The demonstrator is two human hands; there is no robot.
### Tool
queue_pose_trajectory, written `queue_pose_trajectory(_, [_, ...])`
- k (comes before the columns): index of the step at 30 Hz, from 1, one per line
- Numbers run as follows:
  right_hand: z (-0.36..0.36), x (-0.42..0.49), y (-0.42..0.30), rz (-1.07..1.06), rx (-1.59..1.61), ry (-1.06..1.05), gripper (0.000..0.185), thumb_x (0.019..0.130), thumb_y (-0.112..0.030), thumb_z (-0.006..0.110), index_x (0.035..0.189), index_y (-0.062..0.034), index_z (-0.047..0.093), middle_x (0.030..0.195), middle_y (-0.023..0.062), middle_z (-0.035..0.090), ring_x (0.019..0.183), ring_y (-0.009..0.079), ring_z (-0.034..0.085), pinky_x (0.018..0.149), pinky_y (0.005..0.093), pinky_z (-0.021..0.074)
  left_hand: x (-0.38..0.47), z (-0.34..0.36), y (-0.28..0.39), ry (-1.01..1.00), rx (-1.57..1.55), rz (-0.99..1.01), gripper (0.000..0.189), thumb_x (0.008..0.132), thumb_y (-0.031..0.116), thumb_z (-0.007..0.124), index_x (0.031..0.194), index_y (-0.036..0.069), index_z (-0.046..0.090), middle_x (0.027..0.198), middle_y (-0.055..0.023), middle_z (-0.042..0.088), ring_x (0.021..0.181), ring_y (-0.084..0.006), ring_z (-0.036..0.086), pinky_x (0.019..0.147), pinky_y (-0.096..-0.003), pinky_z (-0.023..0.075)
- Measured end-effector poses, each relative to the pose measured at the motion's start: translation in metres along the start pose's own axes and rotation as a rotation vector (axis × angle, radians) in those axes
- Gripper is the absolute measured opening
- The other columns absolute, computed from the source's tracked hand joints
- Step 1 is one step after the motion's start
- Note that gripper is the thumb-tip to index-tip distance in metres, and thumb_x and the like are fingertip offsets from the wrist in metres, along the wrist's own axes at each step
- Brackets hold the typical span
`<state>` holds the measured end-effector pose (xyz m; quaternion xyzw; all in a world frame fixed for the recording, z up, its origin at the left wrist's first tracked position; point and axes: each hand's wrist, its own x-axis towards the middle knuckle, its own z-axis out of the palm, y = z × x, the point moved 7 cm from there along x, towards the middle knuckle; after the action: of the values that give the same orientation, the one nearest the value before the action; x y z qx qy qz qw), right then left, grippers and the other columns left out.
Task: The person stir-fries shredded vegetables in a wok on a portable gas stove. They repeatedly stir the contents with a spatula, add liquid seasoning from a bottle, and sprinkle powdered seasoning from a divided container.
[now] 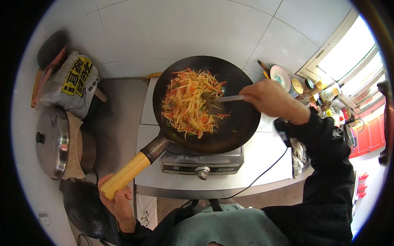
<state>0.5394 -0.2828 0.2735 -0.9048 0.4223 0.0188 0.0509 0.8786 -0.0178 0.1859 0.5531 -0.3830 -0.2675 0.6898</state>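
Observation:
A dark wok [240, 123] sits on a single-burner stove [184, 164], whose round knob faces me. Shredded vegetables [190, 104], pale yellow strips mixed with orange-red and some green bits, are heaped in the left and middle of the wok. My left hand [118, 200] grips the end of the wok's yellow handle [126, 175] at lower left. Above the wok's right side, my right hand [266, 97] holds the pale handle of a spatula [229, 98]. The spatula's blade is blurred and partly hidden among the strips.
A lidded metal pot [52, 141] with cloth under its lid stands at left, below a printed plastic bag [74, 83]. Another dark wok [84, 209] lies lower left. Plates [280, 77] and jars [309, 84] line the right. A black cable [261, 172] crosses the white counter [264, 160].

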Motion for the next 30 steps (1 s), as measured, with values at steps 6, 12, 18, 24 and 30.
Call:
queue_pose_trajectory(6, [-0.012, 0.014, 0.055, 0.255, -0.164, 0.020, 0.019, 0.088, -0.019, 0.058, 0.099, -0.0063, 0.067, 0.084, 0.0155, 0.067, 0.082, 0.0318, 0.063, 0.073, 0.0397, 0.0488, -0.001, -0.001, 0.000, -0.001, -0.004, 0.011, 0.058, 0.083, 0.040, 0.069, 0.115, -0.001, 0.045, 0.073, -0.0033, 0.053, 0.050, -0.0069, 0.046, 0.050, -0.0205, 0.0407])
queue_pose_trajectory(12, [0.019, 0.044, 0.017, -0.182, 0.174, 0.087, 0.020, 0.086, -0.017, 0.060, 0.100, -0.0044, 0.067, 0.084, 0.0137, 0.068, 0.079, 0.0303, 0.064, 0.072, 0.0377, 0.0490, 0.000, 0.002, 0.004, -0.009, 0.018, 0.003, 0.057, 0.083, 0.040, 0.069, 0.114, -0.002, 0.046, 0.073, -0.0038, 0.054, 0.049, -0.0073, 0.046, 0.049, -0.0207, 0.0406])
queue_pose_trajectory(18, [-0.039, -0.015, -0.028, -0.063, 0.073, 0.016, 0.018, 0.085, -0.015, 0.061, 0.097, -0.0041, 0.068, 0.082, 0.0136, 0.068, 0.076, 0.0311, 0.064, 0.070, 0.0376, 0.0491, 0.000, 0.001, 0.002, 0.004, 0.004, -0.005, 0.057, 0.082, 0.040, 0.070, 0.113, -0.001, 0.046, 0.072, -0.0039, 0.053, 0.049, -0.0076, 0.046, 0.049, -0.0204, 0.0400])
queue_pose_trajectory(24, [-0.012, -0.012, -0.052, -0.007, -0.053, -0.116, 0.017, 0.087, -0.015, 0.059, 0.096, -0.0054, 0.069, 0.075, 0.0141, 0.065, 0.071, 0.0329, 0.063, 0.066, 0.0403, 0.0483, 0.001, 0.003, 0.003, -0.081, 0.003, 0.030, 0.045, 0.087, 0.029, 0.061, 0.118, 0.001, 0.046, 0.070, -0.0021, 0.050, 0.051, -0.0068, 0.044, 0.052, -0.0198, 0.0386])
queue_pose_trajectory(30, [-0.046, -0.055, 0.013, 0.416, -0.184, -0.213, 0.018, 0.087, -0.017, 0.059, 0.093, -0.0047, 0.070, 0.080, 0.0139, 0.067, 0.073, 0.0298, 0.064, 0.067, 0.0390, 0.0485, 0.001, -0.002, -0.002, -0.049, 0.027, -0.003, 0.047, 0.085, 0.029, 0.064, 0.115, -0.001, 0.046, 0.070, -0.0037, 0.051, 0.049, -0.0076, 0.044, 0.050, -0.0206, 0.0386])
